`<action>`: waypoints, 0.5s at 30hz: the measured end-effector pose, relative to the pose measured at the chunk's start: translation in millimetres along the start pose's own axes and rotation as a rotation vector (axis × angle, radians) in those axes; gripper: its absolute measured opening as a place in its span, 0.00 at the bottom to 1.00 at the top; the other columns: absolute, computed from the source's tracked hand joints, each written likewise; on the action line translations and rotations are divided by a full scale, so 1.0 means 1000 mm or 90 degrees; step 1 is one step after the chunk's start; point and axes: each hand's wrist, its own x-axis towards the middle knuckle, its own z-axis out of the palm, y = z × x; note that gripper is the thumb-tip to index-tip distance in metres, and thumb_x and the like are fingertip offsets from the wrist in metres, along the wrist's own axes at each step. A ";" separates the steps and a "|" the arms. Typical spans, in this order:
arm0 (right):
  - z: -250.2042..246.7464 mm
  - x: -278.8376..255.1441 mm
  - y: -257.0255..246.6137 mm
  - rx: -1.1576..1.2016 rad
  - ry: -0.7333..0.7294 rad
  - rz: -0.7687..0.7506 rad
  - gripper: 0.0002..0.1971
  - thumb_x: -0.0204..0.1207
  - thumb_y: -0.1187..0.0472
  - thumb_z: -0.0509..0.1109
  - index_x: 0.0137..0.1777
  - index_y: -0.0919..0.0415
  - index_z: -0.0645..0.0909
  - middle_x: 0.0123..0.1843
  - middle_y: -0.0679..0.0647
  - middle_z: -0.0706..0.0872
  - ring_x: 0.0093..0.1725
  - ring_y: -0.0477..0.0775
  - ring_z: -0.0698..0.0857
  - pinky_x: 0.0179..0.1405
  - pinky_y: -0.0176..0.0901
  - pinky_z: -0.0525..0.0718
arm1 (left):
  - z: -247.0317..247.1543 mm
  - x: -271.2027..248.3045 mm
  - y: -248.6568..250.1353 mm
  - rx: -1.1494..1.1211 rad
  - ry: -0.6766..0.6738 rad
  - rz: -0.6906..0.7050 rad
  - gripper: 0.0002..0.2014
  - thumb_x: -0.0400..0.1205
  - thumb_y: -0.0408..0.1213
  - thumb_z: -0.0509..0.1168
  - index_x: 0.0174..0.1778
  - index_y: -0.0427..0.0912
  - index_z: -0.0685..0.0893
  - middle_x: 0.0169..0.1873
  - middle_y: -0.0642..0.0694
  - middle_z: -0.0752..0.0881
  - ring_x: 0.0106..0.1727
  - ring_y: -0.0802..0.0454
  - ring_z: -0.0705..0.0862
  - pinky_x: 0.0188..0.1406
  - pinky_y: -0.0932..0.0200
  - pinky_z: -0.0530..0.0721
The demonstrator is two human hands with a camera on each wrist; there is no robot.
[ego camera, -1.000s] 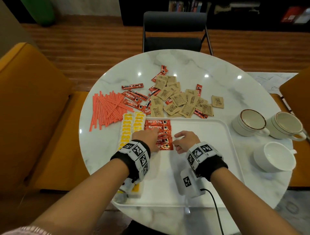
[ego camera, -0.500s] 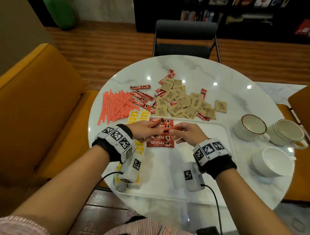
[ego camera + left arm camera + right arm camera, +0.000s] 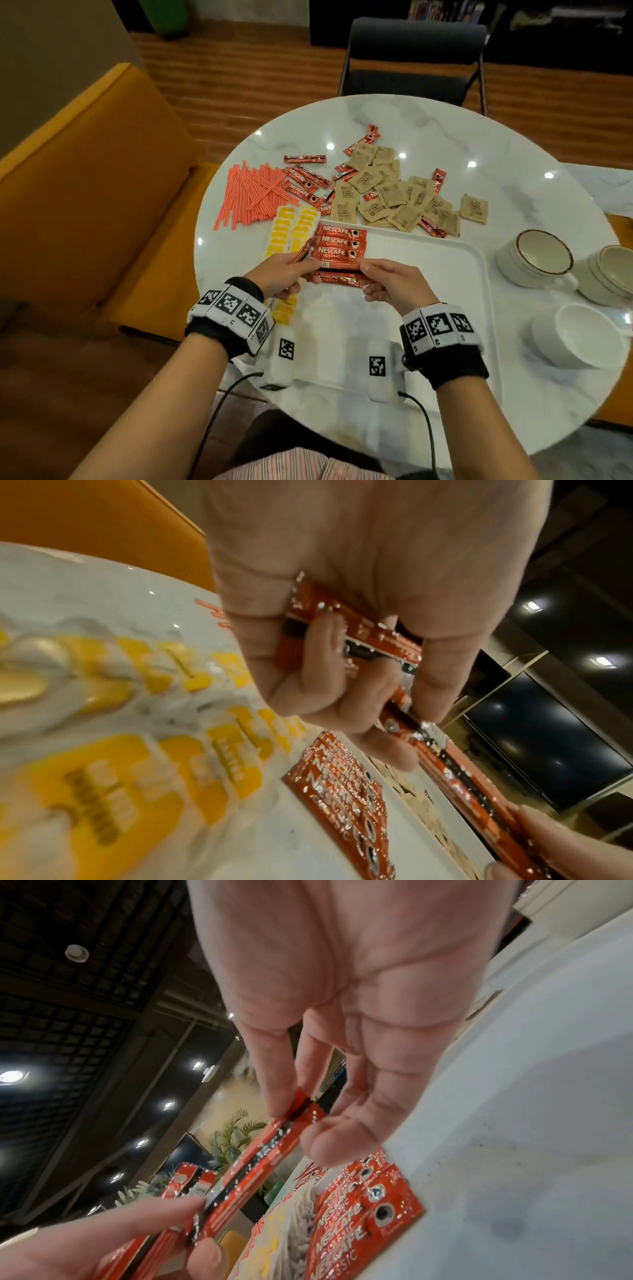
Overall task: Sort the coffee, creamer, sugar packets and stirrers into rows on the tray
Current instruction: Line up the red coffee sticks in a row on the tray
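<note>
A white tray (image 3: 445, 274) lies on the round marble table. Several red coffee sticks (image 3: 340, 241) lie in a row at its far left corner, next to yellow creamer packets (image 3: 291, 229). My left hand (image 3: 301, 270) grips a small bunch of coffee sticks (image 3: 363, 631) just above that row. My right hand (image 3: 366, 274) pinches the other end of one stick (image 3: 339, 265), seen also in the right wrist view (image 3: 260, 1153). Brown sugar packets (image 3: 394, 192) and red stirrers (image 3: 250, 195) lie loose beyond the tray.
Loose coffee sticks (image 3: 305, 178) lie among the sugar packets. Three cups (image 3: 541, 257) stand at the table's right side. A black chair (image 3: 411, 58) stands at the far side and an orange sofa (image 3: 85, 188) at the left.
Both hands have lifted off the coffee row on the tray. They now hold a coffee stick stretched between them above it. The head view has shifted left and nearer.
</note>
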 end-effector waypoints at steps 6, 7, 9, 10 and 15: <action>0.000 -0.006 0.011 0.036 0.026 0.002 0.06 0.77 0.67 0.67 0.50 0.61 0.84 0.32 0.59 0.81 0.27 0.51 0.78 0.27 0.34 0.83 | 0.000 0.000 -0.002 -0.036 0.006 -0.001 0.09 0.83 0.48 0.60 0.48 0.47 0.80 0.35 0.50 0.86 0.17 0.60 0.65 0.14 0.71 0.62; 0.002 -0.006 0.012 0.049 0.033 0.002 0.06 0.77 0.68 0.67 0.51 0.63 0.84 0.33 0.59 0.81 0.29 0.51 0.78 0.29 0.35 0.83 | -0.001 0.001 -0.001 -0.039 0.001 -0.001 0.09 0.83 0.47 0.61 0.49 0.47 0.81 0.35 0.50 0.86 0.16 0.61 0.65 0.14 0.71 0.62; 0.003 -0.003 0.015 0.076 0.060 0.008 0.09 0.75 0.68 0.68 0.53 0.70 0.83 0.35 0.60 0.82 0.32 0.52 0.79 0.36 0.38 0.83 | -0.003 0.004 -0.001 -0.030 -0.010 0.001 0.08 0.82 0.45 0.63 0.49 0.45 0.81 0.37 0.48 0.86 0.16 0.61 0.66 0.13 0.71 0.62; 0.004 -0.002 0.016 0.089 0.075 0.013 0.09 0.75 0.69 0.69 0.52 0.72 0.83 0.36 0.60 0.83 0.33 0.52 0.80 0.40 0.39 0.83 | -0.004 0.006 -0.001 -0.014 -0.015 0.002 0.08 0.81 0.45 0.64 0.48 0.44 0.82 0.37 0.46 0.84 0.16 0.61 0.66 0.13 0.70 0.63; 0.006 -0.004 0.022 0.053 0.097 -0.017 0.10 0.72 0.76 0.68 0.44 0.63 0.86 0.44 0.59 0.86 0.37 0.52 0.85 0.51 0.41 0.86 | -0.007 0.009 -0.003 0.037 -0.035 0.057 0.06 0.79 0.33 0.68 0.44 0.50 0.86 0.23 0.49 0.68 0.17 0.61 0.65 0.17 0.70 0.63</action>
